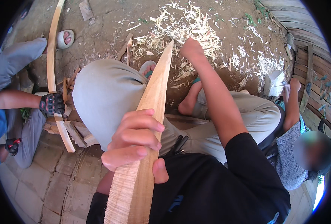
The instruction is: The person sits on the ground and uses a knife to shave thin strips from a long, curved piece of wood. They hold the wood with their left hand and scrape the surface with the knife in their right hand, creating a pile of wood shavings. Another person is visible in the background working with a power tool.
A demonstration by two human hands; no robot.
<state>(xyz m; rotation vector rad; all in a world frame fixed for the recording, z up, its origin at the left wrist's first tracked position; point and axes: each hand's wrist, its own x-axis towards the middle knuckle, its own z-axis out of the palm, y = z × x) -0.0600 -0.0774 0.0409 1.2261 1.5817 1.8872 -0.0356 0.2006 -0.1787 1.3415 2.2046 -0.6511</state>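
Observation:
A pale wooden stick (156,95), flat-sided and tapering to a point at its far end, runs up from the lower edge across my lap. Around its middle my left hand (133,138) is closed, fingers over the left side and thumb on the right. The wood below my grip looks wider and has ridged, rough marks on one face. My right arm is stretched out ahead, and my right hand (192,49) is a closed fist just right of the stick's tip, apart from it. What that fist holds, if anything, is hidden.
Curled wood shavings (173,26) cover the dirt beyond my feet. At left, a person's gloved hand (52,103) grips a long wooden strip (51,56). Wood offcuts (77,132) lie beside my knee. Another person (290,156) sits at right near a plank wall (307,48).

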